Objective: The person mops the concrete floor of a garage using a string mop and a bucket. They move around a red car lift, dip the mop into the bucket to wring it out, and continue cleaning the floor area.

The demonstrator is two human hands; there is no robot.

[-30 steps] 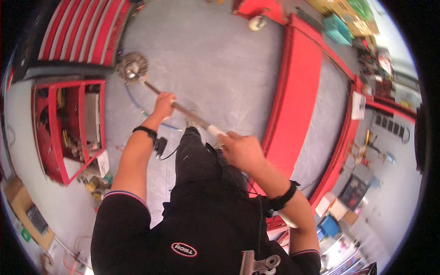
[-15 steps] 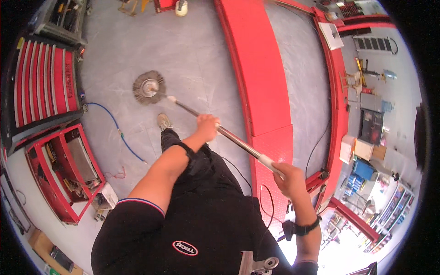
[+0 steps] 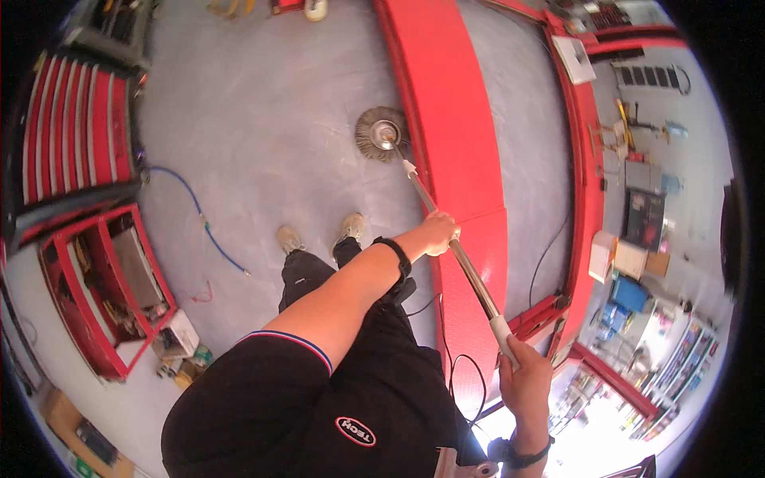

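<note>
A round mop (image 3: 369, 143) with a grey string head and a shiny metal disc lies on the grey floor, against the edge of the long red ramp (image 3: 462, 119). Its metal pole slants from the head down to the right. Partway along that pole, my left hand (image 3: 437, 233) is wrapped around it. At the pale grip on the upper end, my right hand (image 3: 526, 374) is closed on the pole. Both wrists carry black bands. My two shoes (image 3: 349, 227) stand on the floor below the mop head.
A red tool chest (image 3: 78, 131) and a red open-shelved cart (image 3: 107, 291) stand at the left. A blue hose (image 3: 187, 187) lies on the floor near them. Black cable (image 3: 472, 382) loops beside my right leg. A second red rail (image 3: 582, 159) runs farther right.
The mop head has swept right across the floor to the red ramp's edge. Both hands moved right and down with the pole. A second shoe has come into view.
</note>
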